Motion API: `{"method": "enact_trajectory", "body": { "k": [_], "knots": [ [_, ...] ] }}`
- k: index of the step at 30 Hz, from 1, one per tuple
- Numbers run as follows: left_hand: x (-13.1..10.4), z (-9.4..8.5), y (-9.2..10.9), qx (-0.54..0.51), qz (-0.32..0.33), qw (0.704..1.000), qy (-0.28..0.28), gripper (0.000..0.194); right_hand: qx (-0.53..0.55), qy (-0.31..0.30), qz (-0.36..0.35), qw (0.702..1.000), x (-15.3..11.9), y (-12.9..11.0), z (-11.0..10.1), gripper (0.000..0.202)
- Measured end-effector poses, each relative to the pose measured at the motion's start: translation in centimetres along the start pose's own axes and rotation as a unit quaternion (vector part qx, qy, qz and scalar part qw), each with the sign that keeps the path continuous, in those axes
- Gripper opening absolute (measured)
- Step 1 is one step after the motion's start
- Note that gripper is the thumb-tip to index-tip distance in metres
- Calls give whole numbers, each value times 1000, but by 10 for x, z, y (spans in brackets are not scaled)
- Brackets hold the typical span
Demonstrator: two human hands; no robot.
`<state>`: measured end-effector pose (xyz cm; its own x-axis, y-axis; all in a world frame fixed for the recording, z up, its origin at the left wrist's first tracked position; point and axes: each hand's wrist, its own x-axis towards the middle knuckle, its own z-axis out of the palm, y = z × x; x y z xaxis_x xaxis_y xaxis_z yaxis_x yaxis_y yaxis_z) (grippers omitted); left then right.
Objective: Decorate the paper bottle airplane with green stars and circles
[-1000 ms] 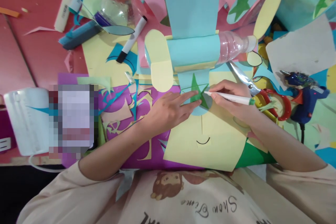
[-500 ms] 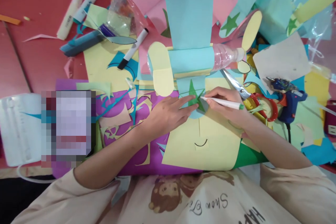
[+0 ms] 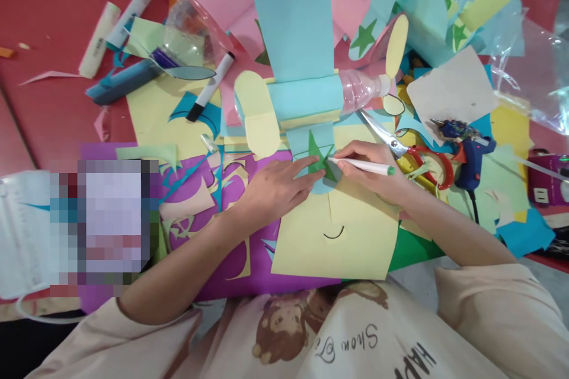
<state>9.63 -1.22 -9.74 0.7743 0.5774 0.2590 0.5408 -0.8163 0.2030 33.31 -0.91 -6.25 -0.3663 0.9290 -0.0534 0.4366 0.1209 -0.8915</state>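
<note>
A white marker with a green end is held in my right hand, its tip on the edge of a green star drawn or stuck on a light blue paper strip. My left hand lies with fingers stretched out, two fingertips resting on the star. The strip's rounded end overlaps a pale yellow sheet with a small black curve on it. Above the hands lies a plastic bottle wrapped in light blue paper, with pale yellow rounded paper pieces at its end.
Red-handled scissors and a blue glue gun lie to the right. A black-capped marker, several other markers and paper scraps are at the upper left. Purple paper lies beneath my left arm. A white power strip is at far left.
The view has shifted slightly, so most things appear further left. Both hands keep nearly the same place on the star, the marker tip still at its right edge.
</note>
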Motion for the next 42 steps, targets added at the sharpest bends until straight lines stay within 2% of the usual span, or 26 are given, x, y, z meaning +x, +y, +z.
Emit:
{"method": "enact_trajectory", "body": {
  "k": [6,19,35,42],
  "knots": [
    [1,-2,3,4,1,1000,3,29,0,15,0,1000,0,-1,1,14],
    [0,-1,2,6,3,1000,4,28,7,-5,12,1000,0,4,3,13],
    [0,0,2,8,10,999,40,26,-15,67,10,998,2,13,4,14],
    [0,-1,2,8,8,999,35,25,6,94,24,995,1,14,4,15]
  ]
}}
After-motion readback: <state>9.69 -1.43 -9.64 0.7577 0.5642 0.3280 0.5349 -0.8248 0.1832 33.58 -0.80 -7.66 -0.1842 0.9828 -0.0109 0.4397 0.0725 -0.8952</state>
